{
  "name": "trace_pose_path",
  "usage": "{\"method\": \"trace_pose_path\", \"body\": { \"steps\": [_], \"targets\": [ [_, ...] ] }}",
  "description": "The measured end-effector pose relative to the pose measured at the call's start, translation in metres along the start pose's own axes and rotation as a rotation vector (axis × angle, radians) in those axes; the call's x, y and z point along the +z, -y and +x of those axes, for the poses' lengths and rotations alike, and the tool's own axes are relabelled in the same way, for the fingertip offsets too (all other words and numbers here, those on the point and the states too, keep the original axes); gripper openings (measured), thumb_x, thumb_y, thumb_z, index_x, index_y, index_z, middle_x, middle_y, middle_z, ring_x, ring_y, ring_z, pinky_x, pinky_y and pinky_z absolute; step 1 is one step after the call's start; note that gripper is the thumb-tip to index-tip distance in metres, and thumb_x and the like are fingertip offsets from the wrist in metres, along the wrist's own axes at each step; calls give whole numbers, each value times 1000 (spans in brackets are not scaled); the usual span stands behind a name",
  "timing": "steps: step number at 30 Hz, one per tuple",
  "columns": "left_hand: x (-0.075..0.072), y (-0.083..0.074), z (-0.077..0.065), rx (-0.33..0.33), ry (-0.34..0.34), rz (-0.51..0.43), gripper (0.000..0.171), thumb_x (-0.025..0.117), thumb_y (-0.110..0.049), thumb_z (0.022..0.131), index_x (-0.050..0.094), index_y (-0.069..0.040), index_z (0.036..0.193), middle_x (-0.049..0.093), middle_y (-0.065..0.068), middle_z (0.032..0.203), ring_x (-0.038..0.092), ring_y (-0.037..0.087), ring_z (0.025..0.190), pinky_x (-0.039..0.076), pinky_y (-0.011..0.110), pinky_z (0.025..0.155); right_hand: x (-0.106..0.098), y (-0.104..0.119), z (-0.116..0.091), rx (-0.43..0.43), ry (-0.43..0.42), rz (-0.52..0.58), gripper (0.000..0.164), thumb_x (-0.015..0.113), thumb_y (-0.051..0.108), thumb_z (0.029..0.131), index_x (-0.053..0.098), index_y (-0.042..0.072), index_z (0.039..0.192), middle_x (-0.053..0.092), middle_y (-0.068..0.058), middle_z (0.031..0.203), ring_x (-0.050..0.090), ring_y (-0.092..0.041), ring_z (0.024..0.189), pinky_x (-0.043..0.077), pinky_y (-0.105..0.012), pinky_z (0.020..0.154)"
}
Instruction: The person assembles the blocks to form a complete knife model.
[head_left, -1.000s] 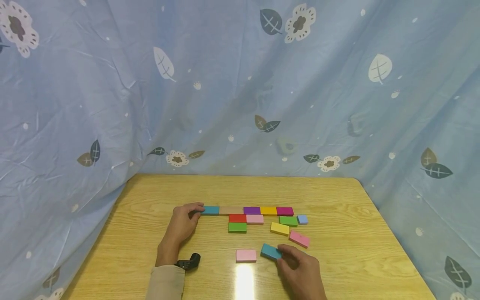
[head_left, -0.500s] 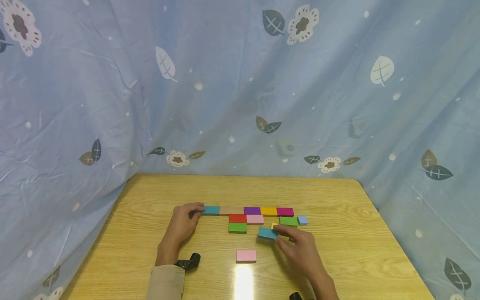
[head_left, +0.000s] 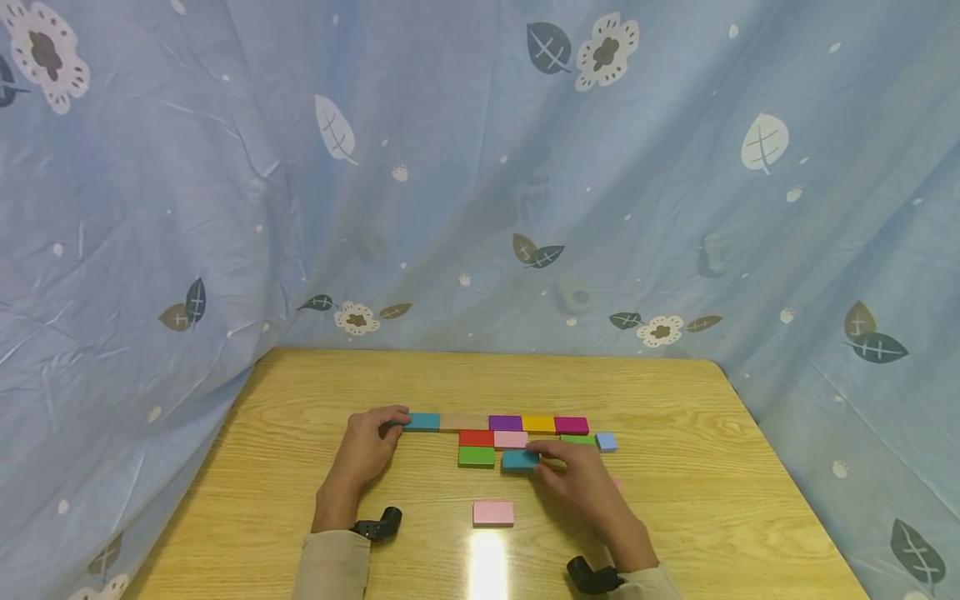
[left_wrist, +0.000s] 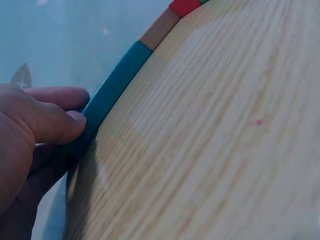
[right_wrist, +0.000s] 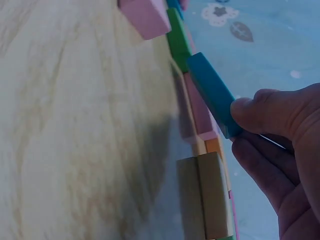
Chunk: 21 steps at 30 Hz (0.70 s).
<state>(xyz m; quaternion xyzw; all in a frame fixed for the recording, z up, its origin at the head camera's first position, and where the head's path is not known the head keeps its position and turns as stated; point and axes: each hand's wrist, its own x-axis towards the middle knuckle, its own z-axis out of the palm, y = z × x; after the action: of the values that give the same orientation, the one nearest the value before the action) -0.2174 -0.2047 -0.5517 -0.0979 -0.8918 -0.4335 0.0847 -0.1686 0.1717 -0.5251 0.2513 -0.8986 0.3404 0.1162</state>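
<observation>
As left hand (head_left: 367, 448) and right hand (head_left: 579, 477) pinch blue blocks (head_left: 519, 461), a green block (head_left: 476, 456) lies between them.

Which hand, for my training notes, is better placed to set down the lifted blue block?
Likely the right hand, pinching that lifted block; the left hand holds the leftmost blue block.

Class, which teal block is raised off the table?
The teal block pinched by the right hand; the other teal block, gripped by the left hand, rests on the table.
</observation>
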Motion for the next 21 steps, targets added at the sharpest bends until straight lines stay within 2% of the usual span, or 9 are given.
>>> {"method": "trace_pose_path", "body": {
  "steps": [6,13,21],
  "targets": [
    [1,0,-2,8,-11,3,23,74,6,99,84,-6,116,77,12,136,71,39,133,60,53,113,7,-1,-1,-37,0,-78,34,87,-4,87,83,8,119,84,-5,116,82,-25,106,70,-42,92],
    [3,0,-5,9,-18,3,22,74,6,99,85,-6,115,78,13,136,70,40,133,60,53,113,14,-4,-4,23,35,-116,38,86,-2,90,82,12,125,83,-1,121,80,-23,114,68,-42,98],
    [4,-1,-7,4,-18,7,23,73,6,100,84,-6,116,77,13,137,70,39,134,59,54,115,18,-5,-5,-56,-3,-138,35,89,-2,87,83,10,119,83,-2,117,79,-22,111,68,-42,98]
  ]
}}
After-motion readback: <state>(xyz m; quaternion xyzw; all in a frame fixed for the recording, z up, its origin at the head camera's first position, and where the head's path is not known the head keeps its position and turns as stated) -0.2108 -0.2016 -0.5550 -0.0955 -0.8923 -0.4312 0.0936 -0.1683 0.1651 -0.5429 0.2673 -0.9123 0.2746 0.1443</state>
